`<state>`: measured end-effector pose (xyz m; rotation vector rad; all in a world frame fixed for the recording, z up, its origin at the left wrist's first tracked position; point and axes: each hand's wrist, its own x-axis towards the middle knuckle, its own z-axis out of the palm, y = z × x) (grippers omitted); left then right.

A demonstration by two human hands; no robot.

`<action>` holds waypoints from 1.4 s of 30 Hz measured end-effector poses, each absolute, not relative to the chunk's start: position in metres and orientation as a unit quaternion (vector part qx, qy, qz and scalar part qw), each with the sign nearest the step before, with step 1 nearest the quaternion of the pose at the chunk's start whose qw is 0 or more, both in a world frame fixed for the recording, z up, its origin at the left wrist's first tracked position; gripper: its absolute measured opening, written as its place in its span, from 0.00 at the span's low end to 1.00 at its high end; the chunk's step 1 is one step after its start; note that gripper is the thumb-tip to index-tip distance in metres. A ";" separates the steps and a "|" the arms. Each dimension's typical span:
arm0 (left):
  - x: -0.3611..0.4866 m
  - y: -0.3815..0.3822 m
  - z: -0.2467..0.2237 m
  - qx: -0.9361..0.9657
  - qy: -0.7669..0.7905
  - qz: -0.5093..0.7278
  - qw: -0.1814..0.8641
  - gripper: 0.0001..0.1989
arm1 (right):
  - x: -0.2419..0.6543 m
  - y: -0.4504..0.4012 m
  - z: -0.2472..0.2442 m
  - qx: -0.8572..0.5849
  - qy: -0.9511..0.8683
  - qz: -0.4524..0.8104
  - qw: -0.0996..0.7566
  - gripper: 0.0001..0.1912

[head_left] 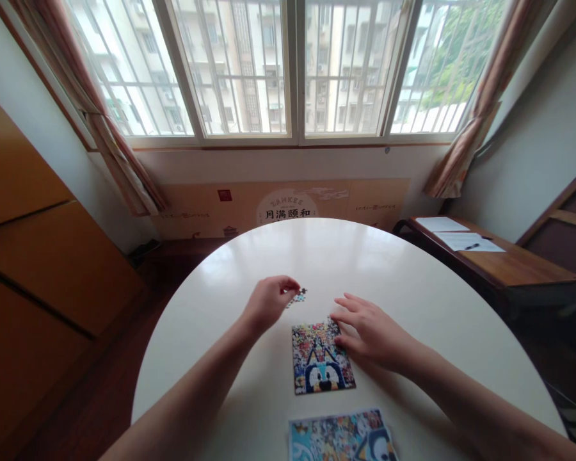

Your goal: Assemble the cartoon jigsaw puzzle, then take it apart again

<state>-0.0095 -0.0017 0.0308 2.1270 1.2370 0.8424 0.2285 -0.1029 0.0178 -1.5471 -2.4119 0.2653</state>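
Two-handed, seems to pick small multicoloured jigsaw pieces [301, 296] with curled left hand [271, 301] (cannot tell if gripping), bracing colourful rectangular cartoon puzzle [322, 358] with spread, seemingly empty right hand [365, 325], needing shape-matching next.

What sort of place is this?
Probably a room in a home: patterned curtains flank a barred window, and a jigsaw puzzle lies on a round white table.

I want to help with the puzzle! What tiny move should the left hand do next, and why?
Perhaps the left hand should bring one of the loose pieces to the top edge of the puzzle: that edge looks uneven near the right hand, and the pieces lie by the left.
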 end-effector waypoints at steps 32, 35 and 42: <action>-0.003 -0.013 0.028 0.863 0.429 0.234 0.125 0.05 | 0.232 -0.099 0.013 -0.569 -0.808 0.074 0.135 0.23; 0.009 -0.025 0.022 0.892 0.384 0.206 0.119 0.05 | 0.235 -0.096 0.010 -0.578 -0.799 0.069 0.151 0.21; 0.026 -0.036 0.008 0.912 0.356 0.192 0.068 0.15 | 0.231 -0.094 0.008 -0.594 -0.783 0.077 0.171 0.15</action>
